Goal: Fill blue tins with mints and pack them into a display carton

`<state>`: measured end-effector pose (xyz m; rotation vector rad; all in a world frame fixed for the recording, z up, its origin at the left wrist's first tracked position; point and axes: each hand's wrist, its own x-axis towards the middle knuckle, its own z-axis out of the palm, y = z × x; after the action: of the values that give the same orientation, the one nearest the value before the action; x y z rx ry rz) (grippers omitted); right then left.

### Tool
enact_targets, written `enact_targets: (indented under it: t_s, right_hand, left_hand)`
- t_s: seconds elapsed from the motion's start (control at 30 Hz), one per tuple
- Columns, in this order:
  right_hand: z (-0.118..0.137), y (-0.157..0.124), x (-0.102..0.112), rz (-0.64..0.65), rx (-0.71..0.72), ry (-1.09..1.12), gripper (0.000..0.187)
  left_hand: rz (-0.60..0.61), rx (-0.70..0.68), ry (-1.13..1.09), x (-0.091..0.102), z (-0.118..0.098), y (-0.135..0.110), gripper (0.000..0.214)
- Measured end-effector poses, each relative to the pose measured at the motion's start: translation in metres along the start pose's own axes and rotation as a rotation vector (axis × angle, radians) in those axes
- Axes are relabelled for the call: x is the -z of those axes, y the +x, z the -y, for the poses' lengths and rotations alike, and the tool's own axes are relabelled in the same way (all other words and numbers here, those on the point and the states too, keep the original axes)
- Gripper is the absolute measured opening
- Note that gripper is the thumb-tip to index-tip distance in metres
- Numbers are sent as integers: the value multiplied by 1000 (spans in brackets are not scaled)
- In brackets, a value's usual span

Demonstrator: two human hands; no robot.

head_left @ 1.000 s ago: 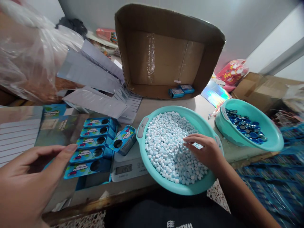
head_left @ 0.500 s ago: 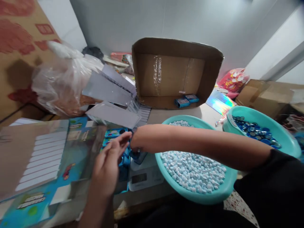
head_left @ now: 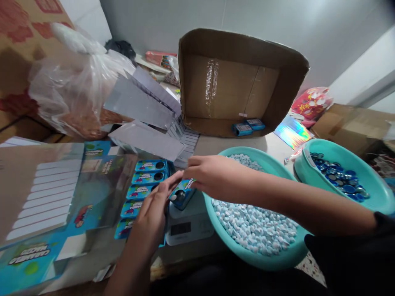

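Note:
A small blue candy box with a round dark window is tilted above the digital scale. My right hand has its fingers closed at the box's upper right end. From the left, my left hand presses its fingertips, held together, against the box's near side. A small white piece shows by the window. Several similar blue boxes lie in a row left of the scale, partly hidden by my left hand. Under my right forearm stands a turquoise basin of small white and pale blue candies.
A cardboard box lies on its side at the back, with two blue boxes inside. Another turquoise basin holds blue and silver round caps. Printed card sheets and a clear plastic bag are on the left.
My right hand has moved up and right from beside my left hand, bringing the small blue candy box into view. My left fingers now touch it. The view has shifted slightly.

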<state>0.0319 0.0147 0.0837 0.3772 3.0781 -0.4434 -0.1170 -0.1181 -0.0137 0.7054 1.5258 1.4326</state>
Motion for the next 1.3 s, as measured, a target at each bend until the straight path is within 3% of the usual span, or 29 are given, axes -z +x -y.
enact_targets:
  t_s: [0.07, 0.13, 0.23, 0.37, 0.5, 0.63, 0.77, 0.87, 1.0, 1.1, 1.2, 1.3]
  right_hand:
    - [-7, -31, -9, -38, -179, -77, 16]
    - [-14, -60, -22, 25, -296, -41, 20]
    - [-20, -87, -40, 81, -367, 123, 18]
    - [-21, -95, -52, 21, -393, 254, 20]
    - [-23, -93, -52, 19, -402, 270, 18]
    - [-21, -83, -32, 61, -372, 260, 18]
    - [-4, -46, 3, -21, -159, 235, 19]
    - [8, -6, 18, 42, 30, 172, 17]
    - [6, 35, 11, 146, 227, 127, 13]
    - [2, 45, 2, 167, 274, 153, 7]
    - [6, 37, -3, 143, 235, 224, 16]
    - [7, 11, -7, -23, 110, 296, 26]
  left_hand:
    - [55, -16, 69, -2, -3, -1, 42]
    - [92, 8, 133, -3, -6, -1, 48]
    - [98, 40, 174, -4, -8, 4, 51]
    - [86, 34, 130, -2, -7, 10, 51]
    - [80, 37, -57, 0, -9, 11, 39]
    - [52, 26, -204, -1, -10, 10, 37]
    - [47, 10, -259, -1, -11, 11, 36]
    - [14, 14, -292, 0, -12, 12, 36]
    - [92, 46, -231, 2, -15, 13, 40]
    - [163, 40, -225, 2, -15, 14, 42]
    - [165, 71, -178, 3, -12, 14, 48]
    - [141, 101, -162, 4, -7, 14, 52]
